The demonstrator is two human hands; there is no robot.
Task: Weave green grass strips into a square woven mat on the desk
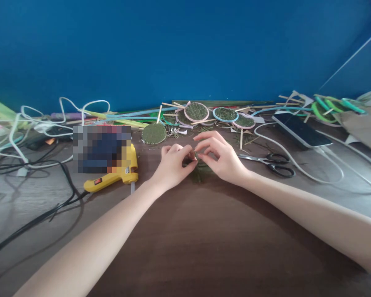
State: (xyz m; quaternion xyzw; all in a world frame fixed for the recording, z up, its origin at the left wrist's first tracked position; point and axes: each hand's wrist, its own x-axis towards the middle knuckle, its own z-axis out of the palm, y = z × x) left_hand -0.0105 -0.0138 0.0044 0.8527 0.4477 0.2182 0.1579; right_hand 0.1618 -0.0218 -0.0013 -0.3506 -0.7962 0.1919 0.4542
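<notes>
My left hand (174, 166) is closed, its thumb and index finger pinched at a thin green leaf strip (196, 156). From the other side, my right hand (219, 157) meets it with thumb and fingertips bent in to the same strip; its index finger is raised. Below the fingers, a small heap of dark green leaf strips (198, 173) lies on the table, partly hidden by the hands. A round green disc on a stick (153, 134) lies beyond my left hand. Scissors (273, 161) with black handles lie to the right of my right hand.
A yellow glue gun (123, 175) lies at left beside a blurred-out object (102, 149). Several rimmed green discs (196, 112) are piled along the blue wall (185, 49). At right are a phone (301, 128) and white cables (297, 167); black cables (68, 181) run at left.
</notes>
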